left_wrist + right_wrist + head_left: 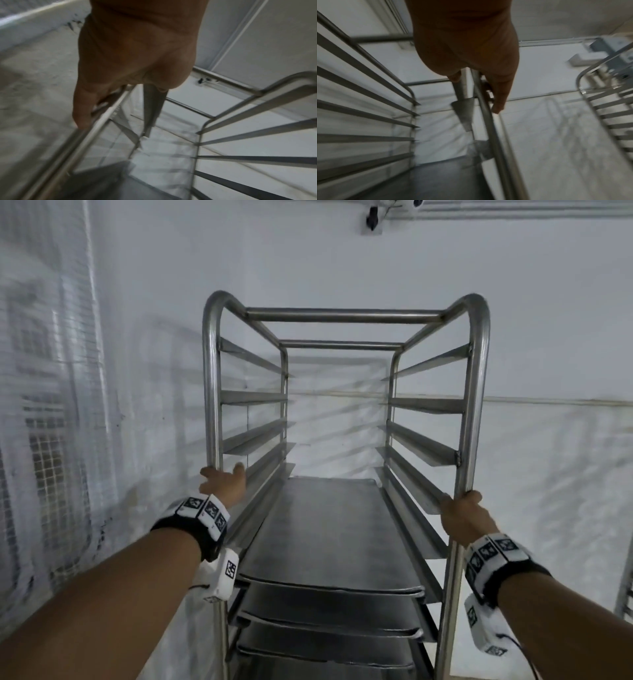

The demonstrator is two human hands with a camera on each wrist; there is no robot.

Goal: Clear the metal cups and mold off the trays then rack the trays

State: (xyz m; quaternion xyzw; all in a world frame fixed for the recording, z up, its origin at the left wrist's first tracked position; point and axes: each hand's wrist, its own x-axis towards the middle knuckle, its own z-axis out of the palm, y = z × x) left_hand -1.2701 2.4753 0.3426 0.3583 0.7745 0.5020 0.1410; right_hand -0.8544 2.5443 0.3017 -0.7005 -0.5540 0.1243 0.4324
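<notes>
A tall steel tray rack [342, 314] stands in front of me, close to a white wall. Several flat metal trays [329, 535] lie on its lower runners, one above another; the upper runners hold nothing. My left hand [222, 482] grips the rack's front left post [210, 388], thumb pointing inward. In the left wrist view the fingers [85, 108] curl round that post [89, 135]. My right hand [464, 508] grips the front right post [474, 405], and the right wrist view shows its fingers [498, 102] wrapped on the post [496, 135]. No cups or mold are in view.
A white wall with a mesh-covered window [44, 405] runs along the left, near the rack. Another steel rack [607, 108] stands to the right, its edge just showing in the head view [625, 594]. A camera mount [373, 217] hangs high on the back wall.
</notes>
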